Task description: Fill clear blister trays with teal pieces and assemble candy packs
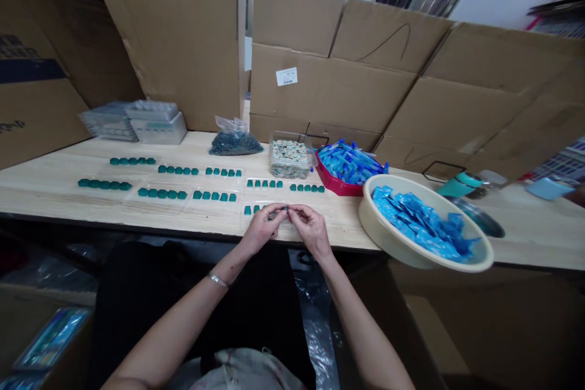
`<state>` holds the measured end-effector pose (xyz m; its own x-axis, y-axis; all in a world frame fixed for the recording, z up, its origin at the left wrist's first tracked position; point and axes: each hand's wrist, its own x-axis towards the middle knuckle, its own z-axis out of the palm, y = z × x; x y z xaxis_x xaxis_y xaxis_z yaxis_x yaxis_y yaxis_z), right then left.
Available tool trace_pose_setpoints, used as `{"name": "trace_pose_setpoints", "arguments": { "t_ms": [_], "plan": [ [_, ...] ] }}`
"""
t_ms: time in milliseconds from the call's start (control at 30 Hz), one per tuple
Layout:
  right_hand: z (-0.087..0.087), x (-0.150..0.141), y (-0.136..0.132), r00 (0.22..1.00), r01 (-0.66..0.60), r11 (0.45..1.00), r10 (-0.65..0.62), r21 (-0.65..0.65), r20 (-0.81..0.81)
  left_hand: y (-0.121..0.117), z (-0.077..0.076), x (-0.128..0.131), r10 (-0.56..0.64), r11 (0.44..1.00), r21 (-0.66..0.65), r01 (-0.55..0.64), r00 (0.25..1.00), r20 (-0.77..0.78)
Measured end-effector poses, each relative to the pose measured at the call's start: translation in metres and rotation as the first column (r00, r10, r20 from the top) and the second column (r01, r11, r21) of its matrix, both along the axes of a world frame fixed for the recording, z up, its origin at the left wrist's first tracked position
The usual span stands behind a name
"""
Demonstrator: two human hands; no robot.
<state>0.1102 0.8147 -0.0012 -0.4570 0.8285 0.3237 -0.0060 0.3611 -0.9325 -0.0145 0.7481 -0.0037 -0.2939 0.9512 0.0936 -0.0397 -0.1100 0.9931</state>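
My left hand and my right hand meet over the table's front edge, thumbs and fingertips pinched together. Between them is a small dark green piece, mostly covered by the fingers, so its exact kind cannot be made out. Just left of my left hand, a row of green pieces in a clear tray runs partly behind the fingers. Behind the hands lie more short rows of green pieces, set in flat clear plastic trays. Several such rows extend to the left.
At the back stand a bag of dark bits, a clear box of small patterned pieces and a red tray of blue sticks. A cream basin of blue packets overhangs the front edge at right. Stacked plastic boxes stand back left, before cardboard.
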Motion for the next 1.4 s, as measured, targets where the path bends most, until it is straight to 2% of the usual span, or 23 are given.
{"name": "trace_pose_setpoints", "arguments": {
  "t_ms": [100,200,300,500,633,700,733,800,900,967,1033,1100,1200,1300,1400],
  "plan": [
    [0.003,0.003,-0.003,0.995,0.010,0.973,-0.031,0.229,0.090,-0.001,0.003,0.000,0.002,1.000,0.007,-0.001,0.997,-0.083],
    [0.007,0.005,-0.006,0.986,0.023,0.910,-0.089,0.413,0.140,-0.001,0.003,0.000,-0.021,1.000,0.005,0.021,0.999,-0.046],
    [0.006,0.003,-0.007,0.980,0.050,0.888,-0.132,0.458,0.148,0.000,0.001,0.000,-0.048,0.999,0.002,0.048,0.999,0.010],
    [-0.004,-0.001,-0.003,0.971,0.117,0.898,-0.194,0.424,0.142,0.000,-0.002,0.000,-0.044,0.999,-0.002,0.044,0.997,-0.057],
    [-0.004,-0.002,-0.006,0.952,0.105,0.804,-0.252,0.585,0.175,0.001,-0.004,-0.001,-0.057,0.998,-0.010,0.057,0.998,-0.014],
    [-0.004,-0.002,-0.008,0.952,0.100,0.776,-0.257,0.622,0.168,0.003,-0.005,-0.002,-0.027,1.000,-0.002,0.027,0.997,-0.079],
    [-0.004,-0.001,-0.009,0.954,0.116,0.788,-0.258,0.605,0.152,0.003,-0.005,-0.003,0.006,1.000,0.021,-0.003,0.989,-0.150],
    [-0.005,0.001,-0.010,0.961,0.164,0.851,-0.252,0.499,0.112,0.005,-0.008,-0.004,0.098,0.992,0.112,-0.065,0.941,-0.323],
    [-0.006,0.004,-0.009,0.986,0.136,0.970,-0.153,0.202,0.072,0.005,-0.013,-0.004,0.224,0.958,0.274,-0.087,0.824,-0.520],
    [-0.007,0.007,-0.008,0.995,0.096,0.995,-0.096,0.020,0.037,0.004,-0.016,-0.002,0.258,0.942,0.330,-0.060,0.757,-0.600],
    [-0.006,0.010,-0.008,0.996,0.088,0.994,-0.087,-0.070,0.023,0.003,-0.018,0.001,0.266,0.933,0.358,-0.023,0.714,-0.647],
    [-0.005,0.015,-0.008,0.996,0.087,0.992,-0.084,-0.091,0.037,0.002,-0.018,0.005,0.248,0.933,0.359,0.008,0.709,-0.660],
    [-0.001,0.027,-0.005,0.993,0.111,0.991,-0.109,-0.075,0.038,0.000,-0.018,0.008,0.208,0.944,0.329,0.020,0.739,-0.641],
    [0.000,0.042,0.007,0.979,0.203,0.979,-0.204,0.017,0.024,-0.004,-0.021,0.011,0.118,0.960,0.266,0.083,0.745,-0.656],
    [-0.007,0.054,0.024,0.968,0.240,0.964,-0.246,0.114,0.043,-0.007,-0.026,0.017,0.003,0.965,0.184,0.186,0.696,-0.718]
  ]
}}
